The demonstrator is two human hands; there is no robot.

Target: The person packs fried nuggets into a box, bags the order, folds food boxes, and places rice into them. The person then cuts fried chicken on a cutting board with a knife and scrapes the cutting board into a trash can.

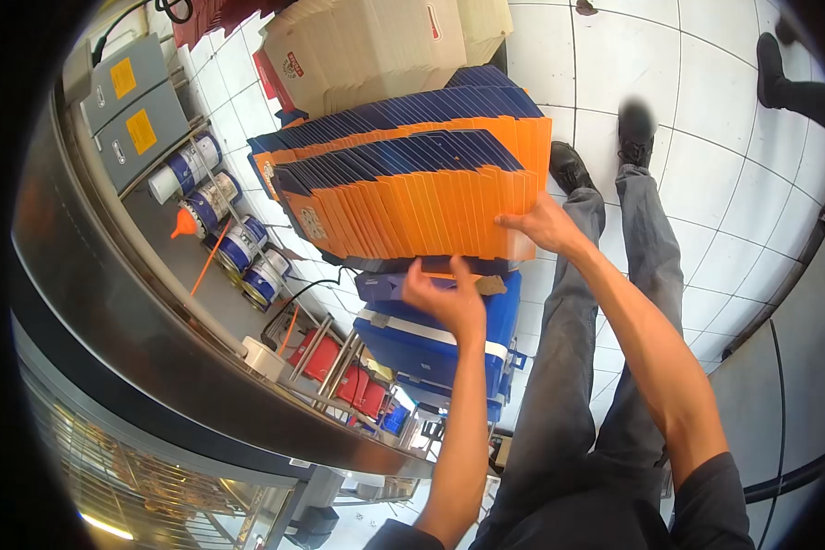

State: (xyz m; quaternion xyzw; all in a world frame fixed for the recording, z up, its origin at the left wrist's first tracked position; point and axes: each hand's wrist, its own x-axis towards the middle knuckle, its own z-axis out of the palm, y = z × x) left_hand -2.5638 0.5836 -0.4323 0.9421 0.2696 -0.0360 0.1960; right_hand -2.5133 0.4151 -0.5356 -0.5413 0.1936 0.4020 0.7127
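Observation:
A fanned stack of flat orange and dark-blue cardboard boxes [403, 211] stands on edge before me. My right hand [545, 225] holds its right end, thumb across the orange face and the other fingers partly hidden at the edge. Just below the stack's near dark edge is my left hand [445, 298], its fingers and thumb apart and pointing up toward the boxes. Whether those fingertips touch the cardboard I cannot tell. Behind lies another row of the same orange and blue boxes [504, 128].
Beige flat cartons [367, 55] are stacked farther back. A blue crate-like container [431, 348] with a pale band stands below my left hand. Left, a shelf under a steel counter [110, 238] bears several cans [238, 247]. Another person's shoe [772, 69] is on the tiled floor [724, 119].

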